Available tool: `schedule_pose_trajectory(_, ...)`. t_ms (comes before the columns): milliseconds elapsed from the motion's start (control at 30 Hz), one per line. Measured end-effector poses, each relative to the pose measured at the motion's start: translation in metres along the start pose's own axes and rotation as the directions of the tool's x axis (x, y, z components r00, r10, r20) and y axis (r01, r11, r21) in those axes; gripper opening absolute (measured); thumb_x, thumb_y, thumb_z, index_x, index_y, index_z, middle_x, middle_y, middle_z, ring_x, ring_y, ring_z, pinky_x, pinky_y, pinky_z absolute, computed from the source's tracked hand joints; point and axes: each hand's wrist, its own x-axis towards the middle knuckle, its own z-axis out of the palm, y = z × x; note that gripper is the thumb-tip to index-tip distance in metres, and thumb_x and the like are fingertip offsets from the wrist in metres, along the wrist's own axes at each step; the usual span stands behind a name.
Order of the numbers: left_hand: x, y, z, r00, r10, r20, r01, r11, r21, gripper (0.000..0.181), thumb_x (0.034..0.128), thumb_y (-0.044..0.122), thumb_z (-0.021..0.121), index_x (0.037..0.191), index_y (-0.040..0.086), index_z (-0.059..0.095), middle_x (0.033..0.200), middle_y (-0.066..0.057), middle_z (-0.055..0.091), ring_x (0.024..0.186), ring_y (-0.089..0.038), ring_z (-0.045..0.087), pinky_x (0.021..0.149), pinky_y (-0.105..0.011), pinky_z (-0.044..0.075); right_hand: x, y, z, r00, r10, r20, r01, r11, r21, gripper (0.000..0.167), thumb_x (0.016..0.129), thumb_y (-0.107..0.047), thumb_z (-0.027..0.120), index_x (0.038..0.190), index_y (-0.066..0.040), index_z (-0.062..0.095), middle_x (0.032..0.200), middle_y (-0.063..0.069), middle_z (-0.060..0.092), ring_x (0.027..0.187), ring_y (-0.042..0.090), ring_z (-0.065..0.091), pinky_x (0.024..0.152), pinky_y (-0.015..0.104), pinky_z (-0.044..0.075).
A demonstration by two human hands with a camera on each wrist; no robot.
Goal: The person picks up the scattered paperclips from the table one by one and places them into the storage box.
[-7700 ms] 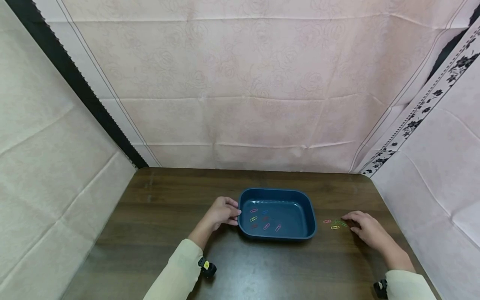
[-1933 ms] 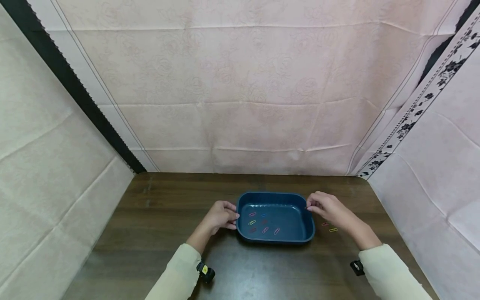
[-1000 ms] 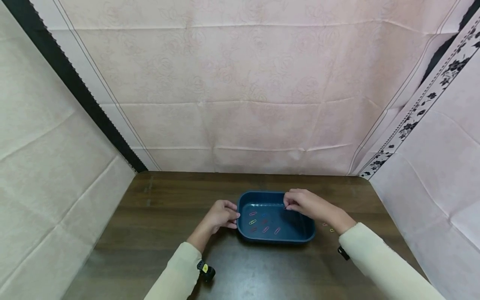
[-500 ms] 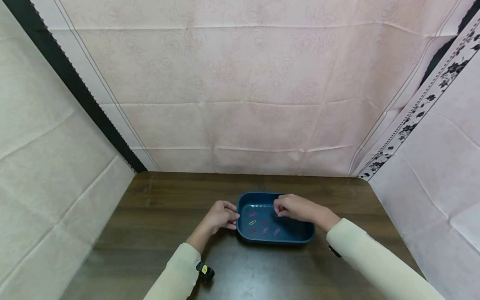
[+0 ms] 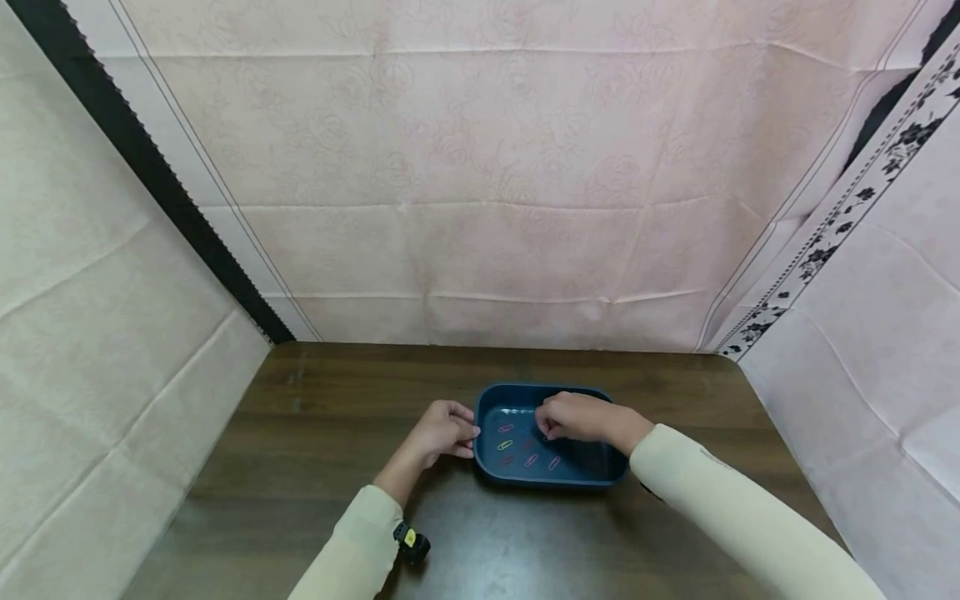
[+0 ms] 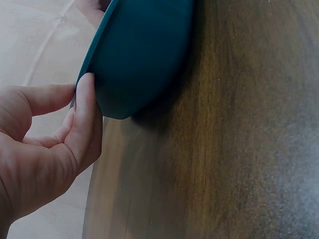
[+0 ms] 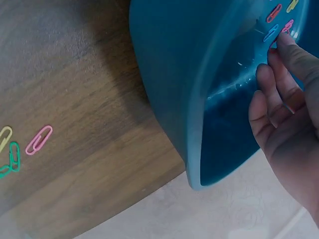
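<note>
A blue rectangular tray [image 5: 551, 481] stands on the wooden table. My left hand [image 5: 442, 433] pinches its left rim, thumb and fingers on either side of the wall in the left wrist view. Inside the tray my right hand [image 5: 577, 417] is lowered, thumb and fingertips pinching a small paper clip that is mostly hidden. Several coloured paper clips lie on the tray floor, among them a yellow clip [image 5: 506, 445] and a pink clip [image 5: 554, 462]. The right wrist view shows a red clip [image 7: 273, 13] and a blue clip [image 7: 270, 33] near the fingertips.
Right of the tray, a pink clip [image 7: 39, 140], a green clip [image 7: 15, 157] and a yellow clip [image 7: 5, 135] lie on the table [image 7: 99, 164]; the right arm hides them in the head view. Pale cloth [image 5: 480, 250] hangs behind the table.
My right hand went from the clips on the table, over the tray's right rim, then leftward and down inside it with a small clip. My left hand has stayed at the left rim.
</note>
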Motion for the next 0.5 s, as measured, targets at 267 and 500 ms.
schedule_pose_trajectory(267,0.0,0.0,0.0,1.0,-0.002,-0.001,0.002,1.0,-0.005,0.026,0.0992,0.002,0.065,0.123,-0.008,0.058,0.094,-0.019,0.066,0.071,-0.02,0.068,0.068,-0.034,0.066,0.011,0.001,0.004,0.997,0.015,0.081,-0.017,1.0,0.016,0.014,0.099,-0.006,0.068,0.086,-0.012,0.069,0.073,-0.008,0.054,0.067,0.005,0.048,0.064,0.018,0.046)
schedule_pose_trajectory(500,0.0,0.0,0.001,1.0,0.0,-0.003,0.0,1.0,-0.009,0.026,0.099,0.002,0.065,0.122,-0.008,0.058,0.093,-0.019,0.066,0.07,-0.02,0.068,0.067,-0.034,0.066,0.016,-0.002,0.006,0.993,0.067,0.102,-0.07,0.997,0.026,0.016,0.097,0.0,0.066,0.084,-0.01,0.07,0.066,-0.009,0.046,0.059,0.005,0.041,0.057,0.018,0.036)
